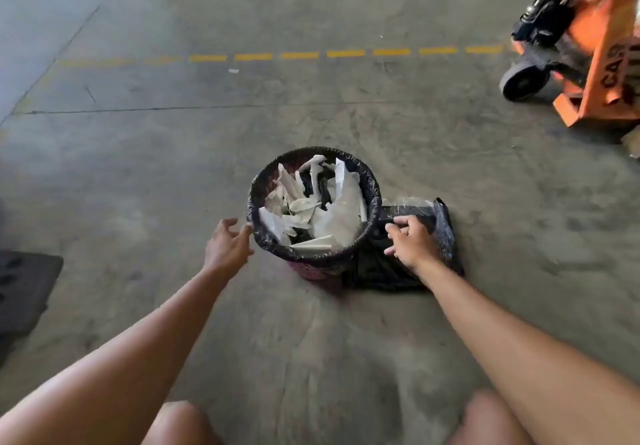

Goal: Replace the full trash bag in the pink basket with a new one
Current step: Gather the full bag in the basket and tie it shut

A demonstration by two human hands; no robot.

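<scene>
**Trash bag brim-full, both hands closing in**

Trash bag [258,233] sits in the pink basket [311,271] on the concrete floor [138,167], stuffed with white paper scraps [332,212]. It looks light, soft and slippery; take the cuff folded over the rim. Right hand [412,244] rests with fingers curled on the folded new bag [443,233] just beside it. Left hand [227,244] is open, fingertips at the rim. The basket's sides are mostly hidden.

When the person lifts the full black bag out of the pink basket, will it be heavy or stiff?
Probably light: the full black bag seems to hold mostly crumpled white paper. Likely floppy, since its thin film wrinkles over the pink basket rim. It may sag or spill, because the top is open and filled near the rim.
</scene>
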